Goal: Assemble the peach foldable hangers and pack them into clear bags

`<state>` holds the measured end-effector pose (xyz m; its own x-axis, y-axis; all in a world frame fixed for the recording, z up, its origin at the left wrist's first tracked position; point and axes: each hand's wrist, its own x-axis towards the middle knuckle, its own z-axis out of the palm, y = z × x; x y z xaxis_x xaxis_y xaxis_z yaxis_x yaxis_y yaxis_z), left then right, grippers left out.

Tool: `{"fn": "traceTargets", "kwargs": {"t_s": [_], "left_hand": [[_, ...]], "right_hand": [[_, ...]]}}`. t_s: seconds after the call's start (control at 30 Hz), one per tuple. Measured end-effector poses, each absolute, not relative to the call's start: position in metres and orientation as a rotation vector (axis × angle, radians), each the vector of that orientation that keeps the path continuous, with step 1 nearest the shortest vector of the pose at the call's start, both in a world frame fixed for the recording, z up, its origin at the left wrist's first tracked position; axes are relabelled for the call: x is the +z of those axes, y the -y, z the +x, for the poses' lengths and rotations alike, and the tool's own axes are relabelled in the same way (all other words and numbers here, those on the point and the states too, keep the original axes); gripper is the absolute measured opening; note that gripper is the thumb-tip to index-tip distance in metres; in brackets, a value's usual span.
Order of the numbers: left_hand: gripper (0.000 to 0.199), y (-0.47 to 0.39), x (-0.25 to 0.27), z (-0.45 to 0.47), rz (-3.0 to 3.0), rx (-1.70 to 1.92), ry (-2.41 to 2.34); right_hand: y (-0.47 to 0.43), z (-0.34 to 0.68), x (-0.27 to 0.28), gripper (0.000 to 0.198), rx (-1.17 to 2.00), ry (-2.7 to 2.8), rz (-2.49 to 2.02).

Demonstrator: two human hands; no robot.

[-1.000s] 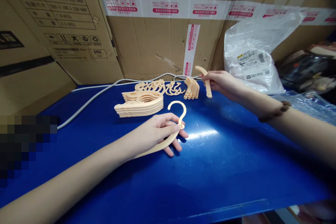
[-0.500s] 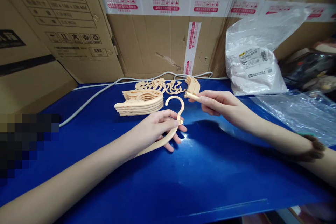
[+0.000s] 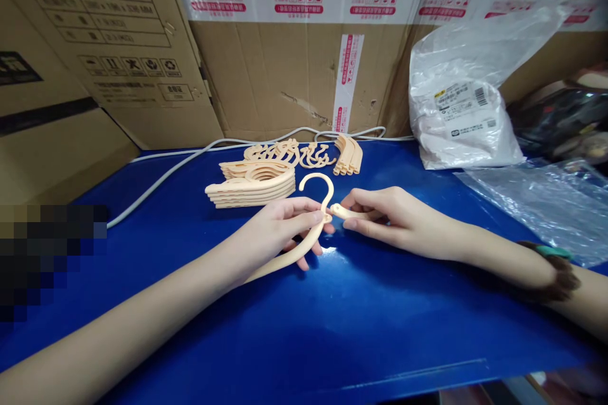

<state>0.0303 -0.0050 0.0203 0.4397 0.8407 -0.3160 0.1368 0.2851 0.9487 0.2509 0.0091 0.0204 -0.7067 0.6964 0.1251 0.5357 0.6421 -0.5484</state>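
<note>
My left hand (image 3: 294,228) grips a cream plastic hanger piece, an arm with a hook (image 3: 327,185) rising from its end. The hook curves up and opens to the left. In my right hand (image 3: 387,218), between thumb and fingers, is a separate cream hanger arm (image 3: 345,211). Its rounded end lies right beside the joint under the hook; whether the two touch I cannot tell. Behind my left hand lies a stack of cream hangers (image 3: 251,193). Loose hooks (image 3: 316,156) and a bundle of hanger arms (image 3: 348,155) lie farther back.
Cardboard boxes (image 3: 285,69) wall off the back and left of the blue table (image 3: 304,329). A white cable (image 3: 175,186) runs along the back. On the right are a white plastic bag (image 3: 468,120) and a clear plastic sheet (image 3: 555,209).
My right hand has come down from the bundle of hanger arms at the back, bringing one arm beside the hook piece. My left hand has stayed nearly still.
</note>
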Motion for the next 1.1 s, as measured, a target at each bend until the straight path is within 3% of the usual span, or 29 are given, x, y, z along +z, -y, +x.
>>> {"fn": "traceTargets", "kwargs": {"t_s": [0.67,1.1], "left_hand": [[0.011,0.0007,0.0150,0.0247,1.197,0.603,-0.981],[0.008,-0.0016,0.0144,0.0220,1.186,0.573,-0.930]], "right_hand": [[-0.0076,0.2548,0.0144,0.022,0.153,2.703,-0.890],[-0.0039,0.2494,0.0127,0.029,-0.168,2.706,-0.767]]}}
